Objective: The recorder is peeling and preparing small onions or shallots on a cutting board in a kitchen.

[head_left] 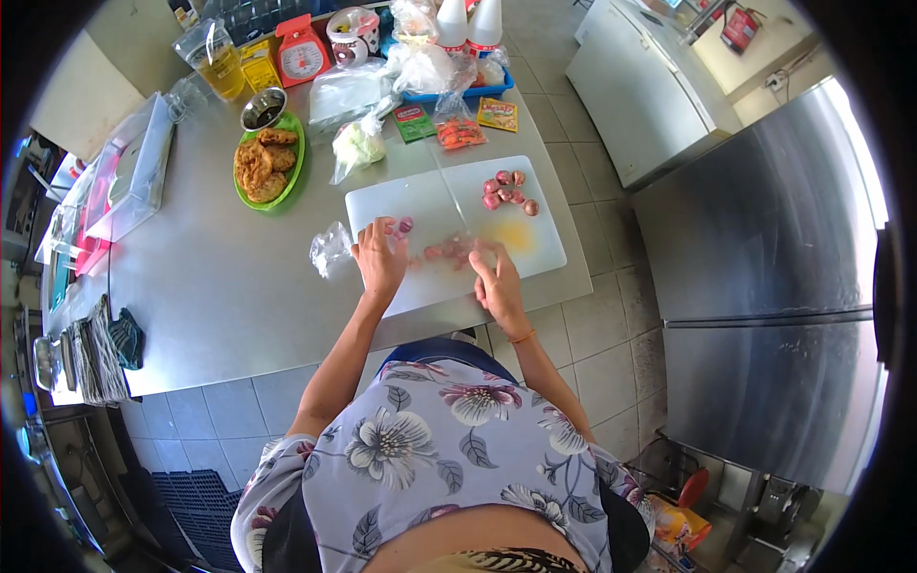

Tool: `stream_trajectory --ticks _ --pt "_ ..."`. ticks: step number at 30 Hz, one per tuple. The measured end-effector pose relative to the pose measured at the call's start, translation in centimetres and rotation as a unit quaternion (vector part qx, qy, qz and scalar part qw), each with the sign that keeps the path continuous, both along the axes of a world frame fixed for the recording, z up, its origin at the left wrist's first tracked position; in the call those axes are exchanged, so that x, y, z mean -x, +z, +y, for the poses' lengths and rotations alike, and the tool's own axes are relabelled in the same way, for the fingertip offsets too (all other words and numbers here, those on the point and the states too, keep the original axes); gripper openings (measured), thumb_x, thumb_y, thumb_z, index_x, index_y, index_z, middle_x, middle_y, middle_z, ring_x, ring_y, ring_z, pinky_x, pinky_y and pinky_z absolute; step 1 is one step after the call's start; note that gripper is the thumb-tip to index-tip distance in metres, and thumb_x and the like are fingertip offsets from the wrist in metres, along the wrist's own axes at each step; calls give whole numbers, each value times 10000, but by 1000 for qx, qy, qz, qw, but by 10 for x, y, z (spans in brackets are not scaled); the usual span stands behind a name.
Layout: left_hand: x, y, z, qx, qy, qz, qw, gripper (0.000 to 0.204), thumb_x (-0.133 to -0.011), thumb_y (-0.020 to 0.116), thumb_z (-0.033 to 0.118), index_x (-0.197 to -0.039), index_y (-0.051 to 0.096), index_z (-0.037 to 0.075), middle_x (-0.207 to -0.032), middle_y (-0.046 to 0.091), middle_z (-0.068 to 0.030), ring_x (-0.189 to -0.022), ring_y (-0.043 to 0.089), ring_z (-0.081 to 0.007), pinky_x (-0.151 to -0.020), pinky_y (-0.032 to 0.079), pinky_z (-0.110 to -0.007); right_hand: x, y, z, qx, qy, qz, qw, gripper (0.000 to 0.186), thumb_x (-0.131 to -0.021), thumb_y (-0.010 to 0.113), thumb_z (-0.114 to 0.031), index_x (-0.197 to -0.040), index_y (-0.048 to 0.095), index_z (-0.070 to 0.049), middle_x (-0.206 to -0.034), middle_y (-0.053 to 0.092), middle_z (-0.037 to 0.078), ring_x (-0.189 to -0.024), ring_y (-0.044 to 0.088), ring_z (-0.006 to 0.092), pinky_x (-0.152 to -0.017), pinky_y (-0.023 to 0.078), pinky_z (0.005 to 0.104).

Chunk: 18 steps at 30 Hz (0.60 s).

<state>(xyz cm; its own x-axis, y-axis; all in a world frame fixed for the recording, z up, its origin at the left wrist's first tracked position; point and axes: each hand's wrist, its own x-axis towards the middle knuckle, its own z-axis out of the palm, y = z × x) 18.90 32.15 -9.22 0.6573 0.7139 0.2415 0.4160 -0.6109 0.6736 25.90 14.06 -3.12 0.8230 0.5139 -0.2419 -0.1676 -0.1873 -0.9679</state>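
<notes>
A white cutting board (420, 186) lies at the table's near right corner. On its left part, the curled fingers of my left hand (381, 260) close around purple shallot pieces (405, 225). My right hand (499, 289) is closed over the board's near edge, on what looks like a knife (449, 191); its thin pale blade points away and is hard to make out. Between my hands lies a blurred row of peeled shallots (447, 250). Several whole shallots (503, 189) rest at the board's far right, beyond a yellow stain.
Crumpled clear plastic (331, 250) lies left of the board. Farther off stand a green plate (298, 172) of fried food, a metal bowl (264, 109), bagged cabbage (359, 145), bagged chillies (460, 132), seasoning packets (414, 122) and a red scale (302, 55). A steel fridge (755, 248) stands right.
</notes>
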Motion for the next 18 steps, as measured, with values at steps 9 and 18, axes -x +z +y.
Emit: stream_trajectory --ticks 9,18 --pt "1 17 -12 5 -5 -34 999 509 -643 652 -7 -1108 476 103 -1048 489 -126 -1012 452 -319 -856 341 -434 -89 -21 -15 302 -121 -311 893 438 -744 656 -256 -1092 489 -49 -880 633 195 -848 598 387 -744 459 449" --pt "-3 36 -44 3 -32 -112 993 430 -688 595 -40 -1090 484 65 -1060 487 -147 -1004 439 -329 -870 346 -408 -114 -29 -12 328 -110 -324 880 379 -755 643 -236 -1052 528 -31 -836 637 184 -811 603 367 -718 463 436"
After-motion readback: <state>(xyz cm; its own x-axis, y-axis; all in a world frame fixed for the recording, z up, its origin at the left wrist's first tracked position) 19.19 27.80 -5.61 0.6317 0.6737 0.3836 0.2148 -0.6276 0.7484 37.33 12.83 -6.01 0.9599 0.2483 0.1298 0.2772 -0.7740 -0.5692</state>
